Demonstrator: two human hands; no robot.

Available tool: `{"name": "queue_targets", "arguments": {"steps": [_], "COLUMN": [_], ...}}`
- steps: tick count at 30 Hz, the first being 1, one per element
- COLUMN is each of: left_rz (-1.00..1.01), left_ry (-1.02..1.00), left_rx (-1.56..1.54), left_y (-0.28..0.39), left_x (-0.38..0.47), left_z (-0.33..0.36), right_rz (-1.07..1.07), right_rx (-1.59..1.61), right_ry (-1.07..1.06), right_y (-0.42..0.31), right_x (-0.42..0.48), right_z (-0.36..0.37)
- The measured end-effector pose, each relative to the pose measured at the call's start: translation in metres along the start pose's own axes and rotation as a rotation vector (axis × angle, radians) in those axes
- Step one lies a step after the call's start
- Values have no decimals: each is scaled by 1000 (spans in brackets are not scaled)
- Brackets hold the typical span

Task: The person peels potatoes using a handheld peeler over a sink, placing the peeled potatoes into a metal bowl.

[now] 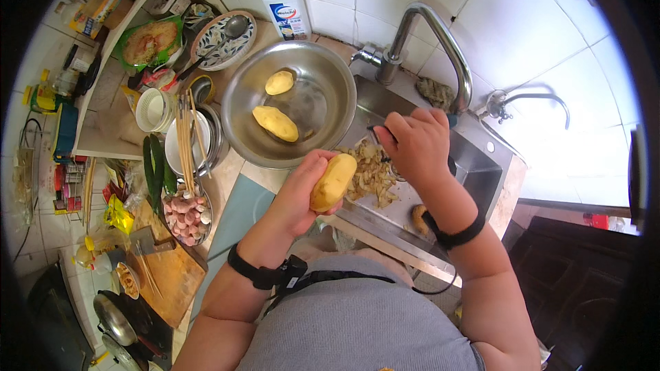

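My left hand (304,190) holds a peeled potato (334,181) over the near edge of the sink. To its right, my right hand (415,141) is closed on a dark-handled tool, probably a peeler (379,136), mostly hidden by the fingers and apart from the potato. Potato peelings (372,178) lie heaped in the steel sink (407,206) below. An unpeeled potato (420,219) sits in the sink beside my right wrist. Two peeled potatoes, one round (279,83) and one long (276,123), rest in a large steel basin (237,136) left of the sink.
A steel faucet (428,10) arches over the sink, with a rag (434,93) at its base. A soap bottle (289,10) stands behind the basin. At left are stacked bowls (178,152) with chopsticks, cucumbers (153,170), a plate of pink meat pieces (186,216) and a cleaver (147,242) on a wooden board (175,273).
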State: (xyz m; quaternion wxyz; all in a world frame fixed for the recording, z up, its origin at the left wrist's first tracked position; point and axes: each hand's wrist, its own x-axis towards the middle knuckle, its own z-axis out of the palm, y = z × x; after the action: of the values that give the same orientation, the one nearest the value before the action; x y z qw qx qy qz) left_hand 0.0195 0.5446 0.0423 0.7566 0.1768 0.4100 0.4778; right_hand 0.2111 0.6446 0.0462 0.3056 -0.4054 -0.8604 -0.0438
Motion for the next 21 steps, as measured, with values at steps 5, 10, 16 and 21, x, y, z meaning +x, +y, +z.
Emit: {"name": "queue_targets", "arguments": {"steps": [5, 10, 16, 21], "left_rz": [-41, -49, -83, -122], "left_ry": [61, 148, 2, -142], "left_rx": [-24, 22, 45, -123], "left_y": [-5, -8, -10, -13], "left_x": [-1, 4, 1, 7], "left_z": [-4, 2, -7, -24], "right_rz": [72, 13, -13, 268], "right_rx": [121, 309, 67, 7], "right_ry": [-8, -102, -152, -151], "right_y": [-28, -44, -19, -1], "right_x": [1, -1, -1, -24], "right_z": [-10, -13, -10, -3]}}
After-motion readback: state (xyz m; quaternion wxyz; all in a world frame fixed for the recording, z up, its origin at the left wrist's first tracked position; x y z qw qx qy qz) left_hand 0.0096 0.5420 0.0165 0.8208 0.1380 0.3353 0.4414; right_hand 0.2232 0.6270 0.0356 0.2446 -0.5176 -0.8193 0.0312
